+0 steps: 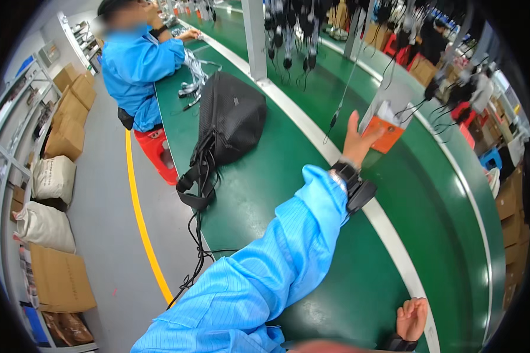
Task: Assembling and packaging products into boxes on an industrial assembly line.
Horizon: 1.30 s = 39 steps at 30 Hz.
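Observation:
My left hand (359, 143) stretches out over the far side of the green work surface, with a black band and a dark device on the wrist. Its fingers are at a small orange-and-white package (384, 134), which looks tilted and partly in clear plastic. They seem to grip its near edge; the far side of the grip is hidden. My right hand (411, 318) is low at the right, near the white strip, with its fingers curled in and nothing visible in them. A black band circles that wrist.
A black sling bag (232, 117) and dark cables (197, 253) lie on the bench's left part. Black corded items (294, 35) hang above the conveyor (436, 235). A person in blue (136, 65) works at the far left by a red stool (156, 156). Cartons (62, 276) and sacks line the shelves.

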Each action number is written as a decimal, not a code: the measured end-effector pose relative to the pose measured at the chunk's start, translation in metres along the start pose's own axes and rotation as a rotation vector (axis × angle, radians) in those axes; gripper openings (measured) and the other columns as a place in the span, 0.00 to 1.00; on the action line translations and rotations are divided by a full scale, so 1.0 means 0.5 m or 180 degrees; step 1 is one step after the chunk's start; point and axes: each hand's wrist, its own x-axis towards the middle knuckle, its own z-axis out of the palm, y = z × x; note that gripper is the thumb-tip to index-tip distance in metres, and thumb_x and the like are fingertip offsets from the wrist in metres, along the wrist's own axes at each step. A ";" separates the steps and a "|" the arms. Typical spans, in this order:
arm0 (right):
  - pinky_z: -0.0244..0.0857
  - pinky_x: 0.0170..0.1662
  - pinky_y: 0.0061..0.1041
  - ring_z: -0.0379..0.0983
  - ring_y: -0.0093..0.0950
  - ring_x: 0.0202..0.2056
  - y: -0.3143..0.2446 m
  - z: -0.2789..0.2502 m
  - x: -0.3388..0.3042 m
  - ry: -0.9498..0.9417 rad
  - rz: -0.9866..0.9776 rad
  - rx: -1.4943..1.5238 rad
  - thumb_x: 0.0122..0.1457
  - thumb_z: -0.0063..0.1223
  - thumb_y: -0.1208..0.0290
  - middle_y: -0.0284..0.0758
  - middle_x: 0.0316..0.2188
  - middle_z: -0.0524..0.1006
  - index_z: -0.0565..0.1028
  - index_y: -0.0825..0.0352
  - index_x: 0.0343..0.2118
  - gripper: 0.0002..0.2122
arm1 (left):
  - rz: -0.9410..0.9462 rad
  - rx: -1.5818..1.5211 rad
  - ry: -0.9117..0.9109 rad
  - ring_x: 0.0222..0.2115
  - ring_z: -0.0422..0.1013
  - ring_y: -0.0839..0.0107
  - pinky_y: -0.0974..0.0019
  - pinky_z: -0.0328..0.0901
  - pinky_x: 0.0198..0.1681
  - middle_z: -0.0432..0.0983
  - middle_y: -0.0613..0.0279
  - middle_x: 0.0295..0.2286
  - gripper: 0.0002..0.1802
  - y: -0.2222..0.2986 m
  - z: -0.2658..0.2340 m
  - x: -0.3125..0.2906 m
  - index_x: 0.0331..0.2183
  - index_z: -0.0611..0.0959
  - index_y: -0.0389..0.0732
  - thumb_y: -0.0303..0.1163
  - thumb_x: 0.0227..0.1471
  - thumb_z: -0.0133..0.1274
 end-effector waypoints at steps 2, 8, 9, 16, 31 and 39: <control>0.53 0.23 0.19 0.53 0.19 0.20 0.031 0.025 -0.008 -0.0033 -0.0097 0.0112 0.56 0.40 0.68 0.31 0.21 0.60 0.62 0.66 0.31 0.07 | -0.0180 -0.0295 -0.0180 0.53 0.47 0.65 0.68 0.48 0.52 0.46 0.47 0.52 0.50 0.040 -0.005 -0.009 0.52 0.47 0.33 0.29 0.33 0.60; 0.50 0.29 0.20 0.52 0.22 0.24 0.057 0.048 0.004 -0.0426 0.0420 0.0563 0.56 0.39 0.68 0.32 0.23 0.60 0.66 0.66 0.37 0.09 | 0.0335 0.0531 -0.0422 0.48 0.54 0.62 0.68 0.52 0.50 0.54 0.47 0.47 0.55 -0.037 -0.057 0.051 0.52 0.48 0.31 0.30 0.25 0.63; 0.50 0.28 0.20 0.51 0.22 0.24 0.060 0.050 0.005 -0.0418 0.0403 0.0555 0.56 0.38 0.69 0.31 0.23 0.60 0.66 0.66 0.37 0.09 | 0.0288 0.0560 -0.0381 0.48 0.54 0.62 0.68 0.52 0.50 0.54 0.47 0.47 0.55 -0.045 -0.068 0.052 0.52 0.48 0.31 0.30 0.25 0.63; 0.51 0.29 0.19 0.54 0.22 0.25 0.061 0.054 0.000 -0.0380 0.0355 0.0544 0.55 0.41 0.69 0.32 0.23 0.62 0.67 0.65 0.36 0.08 | 0.0438 0.1751 -0.0497 0.47 0.55 0.64 0.66 0.55 0.47 0.54 0.50 0.45 0.46 -0.010 -0.068 0.024 0.46 0.59 0.31 0.32 0.23 0.64; 0.54 0.27 0.20 0.56 0.20 0.24 0.103 0.038 0.017 -0.0243 -0.0077 0.0428 0.55 0.39 0.68 0.31 0.24 0.62 0.63 0.65 0.34 0.08 | -0.0658 -0.0199 -0.1580 0.35 0.65 0.74 0.70 0.60 0.41 0.66 0.61 0.34 0.26 0.033 -0.001 -0.193 0.39 0.66 0.36 0.31 0.36 0.59; 0.57 0.43 0.27 0.62 0.29 0.42 0.128 0.047 0.024 0.0232 -0.0643 0.0586 0.56 0.37 0.61 0.34 0.43 0.64 0.55 0.63 0.49 0.20 | -0.0984 0.0334 -0.2521 0.38 0.62 0.74 0.70 0.56 0.44 0.66 0.62 0.36 0.29 0.051 0.040 -0.488 0.42 0.64 0.37 0.35 0.38 0.58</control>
